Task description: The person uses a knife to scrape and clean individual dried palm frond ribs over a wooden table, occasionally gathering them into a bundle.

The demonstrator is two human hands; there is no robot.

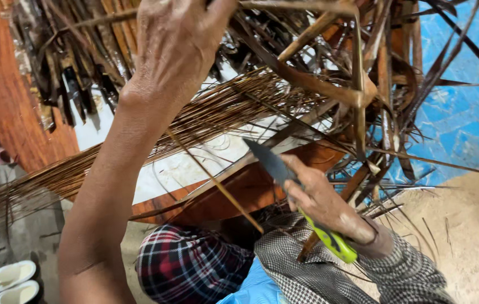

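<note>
My left hand (177, 50) is raised at the top centre, its fingers closed on a dry brown palm leaf strip (307, 8) that runs right and bends down. A thin midrib stick (217, 183) slants from under that wrist toward my lap. Lower right, my right hand (324, 202) grips a knife by its green handle (332, 241). Its dark blade (270, 160) points up and left, close to the leaf stem. A bundle of thin brown midrib sticks (138, 146) lies across the middle, under my left forearm.
A tangled pile of dry palm leaves (386, 67) fills the top and right. Beneath lie a white sheet (177, 169) and an orange-brown wooden surface (3, 95). A blue tarp (464, 118) is at right, white shoes (3, 281) bottom left, plaid cloth (188, 264) on my lap.
</note>
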